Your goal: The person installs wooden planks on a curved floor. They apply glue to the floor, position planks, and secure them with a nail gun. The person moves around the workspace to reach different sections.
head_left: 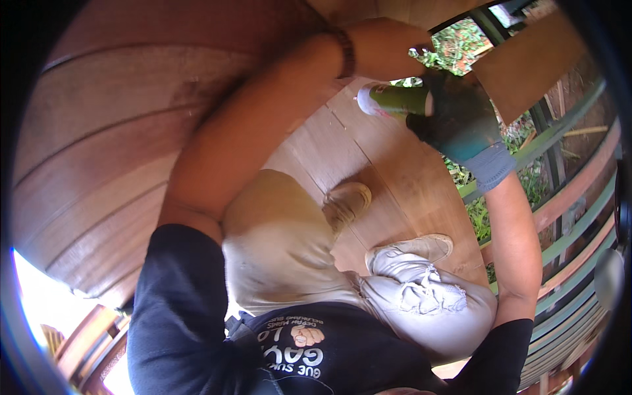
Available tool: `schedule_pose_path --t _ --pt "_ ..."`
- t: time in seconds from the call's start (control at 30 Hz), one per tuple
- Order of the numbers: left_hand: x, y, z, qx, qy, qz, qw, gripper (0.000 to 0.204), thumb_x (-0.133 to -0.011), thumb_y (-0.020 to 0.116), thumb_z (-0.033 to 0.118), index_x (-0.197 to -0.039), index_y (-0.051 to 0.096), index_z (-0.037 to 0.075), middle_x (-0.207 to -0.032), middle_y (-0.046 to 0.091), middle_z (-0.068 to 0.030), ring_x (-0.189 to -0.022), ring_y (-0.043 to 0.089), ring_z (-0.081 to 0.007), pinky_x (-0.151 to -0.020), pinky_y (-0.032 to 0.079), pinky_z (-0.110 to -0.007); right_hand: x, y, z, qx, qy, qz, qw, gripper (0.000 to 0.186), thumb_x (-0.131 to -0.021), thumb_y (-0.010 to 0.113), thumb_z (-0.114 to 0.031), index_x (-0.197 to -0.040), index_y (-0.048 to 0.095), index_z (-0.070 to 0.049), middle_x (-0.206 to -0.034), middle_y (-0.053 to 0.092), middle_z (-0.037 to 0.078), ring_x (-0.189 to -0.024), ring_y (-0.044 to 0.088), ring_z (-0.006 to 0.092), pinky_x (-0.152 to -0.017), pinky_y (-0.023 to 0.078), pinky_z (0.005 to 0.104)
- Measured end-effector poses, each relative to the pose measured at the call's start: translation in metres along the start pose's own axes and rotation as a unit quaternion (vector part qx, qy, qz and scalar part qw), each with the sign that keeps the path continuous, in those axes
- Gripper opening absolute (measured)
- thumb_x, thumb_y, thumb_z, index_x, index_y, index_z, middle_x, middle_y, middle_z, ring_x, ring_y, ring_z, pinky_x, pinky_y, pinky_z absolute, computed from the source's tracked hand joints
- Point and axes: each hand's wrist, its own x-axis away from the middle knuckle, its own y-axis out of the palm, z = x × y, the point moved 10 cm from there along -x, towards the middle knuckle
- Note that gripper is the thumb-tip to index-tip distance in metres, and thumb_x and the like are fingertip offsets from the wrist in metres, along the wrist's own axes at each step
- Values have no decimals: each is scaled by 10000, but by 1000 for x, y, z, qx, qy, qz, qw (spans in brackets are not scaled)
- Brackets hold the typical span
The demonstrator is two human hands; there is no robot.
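Observation:
My right hand [461, 118], in a dark glove with a grey knit cuff, is closed around a green cylindrical container [401, 99]. One end of it is pale whitish-purple and points left; whether it is a can or a bottle I cannot make out. My left hand [388, 49] is bare, with a dark bracelet at the wrist, and reaches across to just above the container. Its fingers are mostly hidden, so their grip does not show. A flat brown board [530, 62] lies close beyond the glove.
Large curved wooden planks [105, 151] fill the left side. Below are a wooden plank floor [368, 141] and my shoes [421, 249]. Slatted railings [573, 197] run along the right, with green plants [461, 46] showing through the gaps.

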Motion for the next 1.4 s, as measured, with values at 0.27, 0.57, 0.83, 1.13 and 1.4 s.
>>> schedule_pose_path --t 0.27,0.57,0.83,1.13,1.4 --pt "141 36 -9 74 -117 69 988 766 -796 852 337 -1441 541 64 -1335 661 -184 -1215 646 -324 -1030 526 -399 -12 -8 -68 -60 -220 73 971 738 -757 835 -285 -1428 573 -129 -1274 669 152 -1126 657 342 -987 528 439" --pt "174 -8 -9 49 -195 231 952 752 -788 874 414 -1377 592 39 -1189 728 -174 -1093 713 -308 -985 558 -416 -28 -20 -67 -290 -229 108 923 753 -806 858 -247 -1462 536 -66 -1299 686 138 -1204 662 248 -1027 524 388" --pt "88 33 -17 103 -29 156 982 591 -800 865 282 -1264 645 -12 -1170 727 -227 -1120 696 -360 -963 544 -420 -15 62 20 -463 -92 -41 881 668 -820 864 -192 -1397 575 -19 -1250 712 105 -1176 665 215 -1021 527 361" --pt "85 32 6 75 96 195 973 513 -836 830 261 -1224 655 -24 -1118 720 -222 -1076 708 -298 -920 559 -402 -11 81 37 -343 23 -34 939 594 -816 880 -183 -1324 626 -10 -1169 724 68 -1076 671 150 -948 536 319" --pt "87 46 -9 -75 -59 192 977 478 -874 753 375 -1241 696 74 -1122 748 -165 -1087 709 -333 -958 552 -434 -5 67 18 -356 -13 19 934 418 -827 866 -200 -1177 710 -32 -1056 734 23 -959 673 120 -874 526 300"
